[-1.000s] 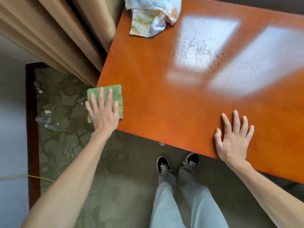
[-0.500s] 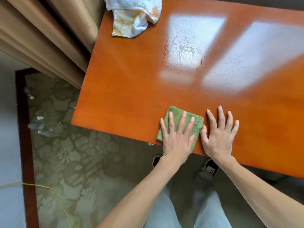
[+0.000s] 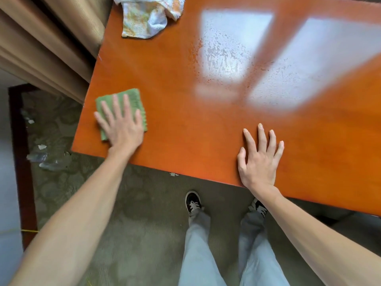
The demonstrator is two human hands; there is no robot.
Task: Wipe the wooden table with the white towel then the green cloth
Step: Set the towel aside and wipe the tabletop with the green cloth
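The white towel [image 3: 149,16] lies crumpled at the far left corner of the desk [image 3: 185,112], well apart from both hands, so the towel pass looks finished and the work seems to be in its second stage, the one with the green cloth [image 3: 132,98]. That cloth sits flat on the desk near the left edge, close to the near left corner. How much of the surface it has covered cannot be read with certainty. Pale window reflections over the far middle and far right of the desk show a speckled, mottled film, which may be moisture or residue that has not been wiped off. If so, that stretch is what remains, along with most of the right half.

The left hand [image 3: 120,122] lies on top of the cloth with its fingers straight and spread, palm pressing down rather than curling round the fabric. The cloth shows beyond the fingertips and on both sides of the hand, so the hand covers its near middle. The picture is slightly blurred there, which suits a hand in motion.

The right hand [image 3: 258,157] rests flat on bare wood by the near edge, fingers straight and spread, holding nothing. It is well apart from the cloth and seems only to steady the person.
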